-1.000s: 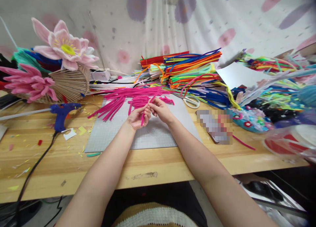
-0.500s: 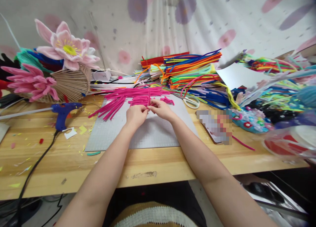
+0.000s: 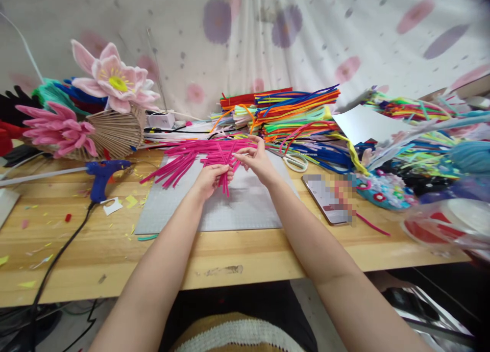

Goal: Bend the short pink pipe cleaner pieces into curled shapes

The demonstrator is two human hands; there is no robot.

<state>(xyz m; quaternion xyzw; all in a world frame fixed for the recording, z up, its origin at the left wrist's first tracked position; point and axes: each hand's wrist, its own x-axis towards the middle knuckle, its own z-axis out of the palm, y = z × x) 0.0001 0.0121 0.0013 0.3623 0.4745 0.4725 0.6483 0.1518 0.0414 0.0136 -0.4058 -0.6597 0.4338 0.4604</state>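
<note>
So the crossed magenta pipe cleaners [image 3: 227,190] are dead centre, up over the grey cutting mat [image 3: 245,217] (clock's centred on them, 12 is toward the curtain [image 3: 314,51]). Left hand [image 3: 210,179] at 9 has thumb and fingertips pinched on them. Right hand [image 3: 258,160] at 2 has its fingers spread apart; can't tell if a fingertip brushes a stem.

My worry: one pinch holds the crossing, so if it loosens, the stems could skew or drop. The matching loose pile [image 3: 178,149] sits right behind, 10 to 12, so strays could snag or get mixed in.

Further out: scissors [image 3: 296,162] between 2 and 3, phone [image 3: 325,205] past 3, blue glue gun [image 3: 99,177] at 9, lotus flower [image 3: 118,81] at 10. The pile's the only real clutter in the way imo.
</note>
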